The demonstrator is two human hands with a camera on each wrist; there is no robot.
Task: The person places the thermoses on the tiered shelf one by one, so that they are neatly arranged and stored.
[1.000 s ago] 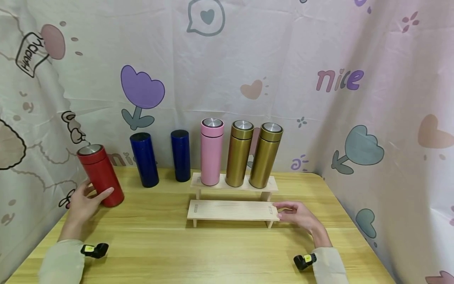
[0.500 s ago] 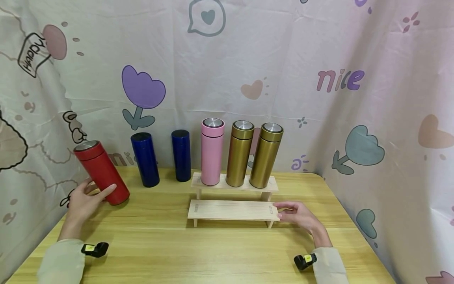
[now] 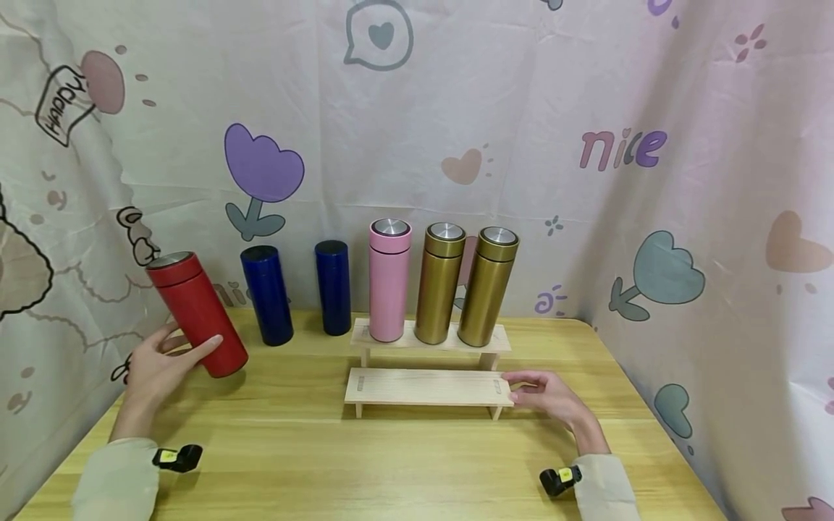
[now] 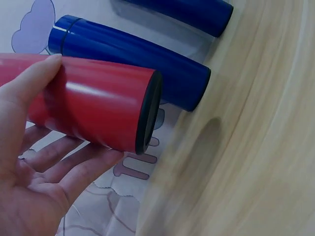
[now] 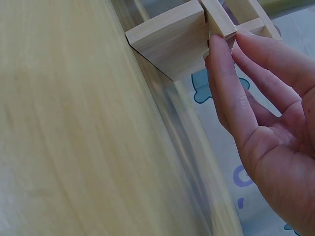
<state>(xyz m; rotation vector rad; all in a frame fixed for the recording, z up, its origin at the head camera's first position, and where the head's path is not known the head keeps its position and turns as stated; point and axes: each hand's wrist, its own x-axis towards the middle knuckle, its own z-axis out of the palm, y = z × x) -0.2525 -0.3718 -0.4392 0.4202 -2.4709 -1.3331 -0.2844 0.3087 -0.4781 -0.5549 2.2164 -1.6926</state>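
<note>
My left hand [image 3: 159, 365] grips a red thermos [image 3: 202, 315] with a silver lid, its top leaning left. In the left wrist view the thermos's black base [image 4: 149, 113] hangs above the table, over its own shadow. My right hand [image 3: 547, 394] pinches the right end of the lower step of a two-step wooden stand [image 3: 426, 386], thumb on one face and fingers on the other in the right wrist view. On the upper step stand a pink thermos [image 3: 389, 286] and two gold ones, the middle one [image 3: 439, 286] and the right one [image 3: 489, 289].
Two dark blue thermoses stand on the wooden table [image 3: 313, 463]: one [image 3: 267, 297] just right of the red one, another [image 3: 334, 289] near the stand's left end. A printed cloth [image 3: 508, 87] hangs behind and at both sides.
My left hand has lifted the red thermos and carried it slightly right, tilting it further. My right hand stays at the end of the stand.
</note>
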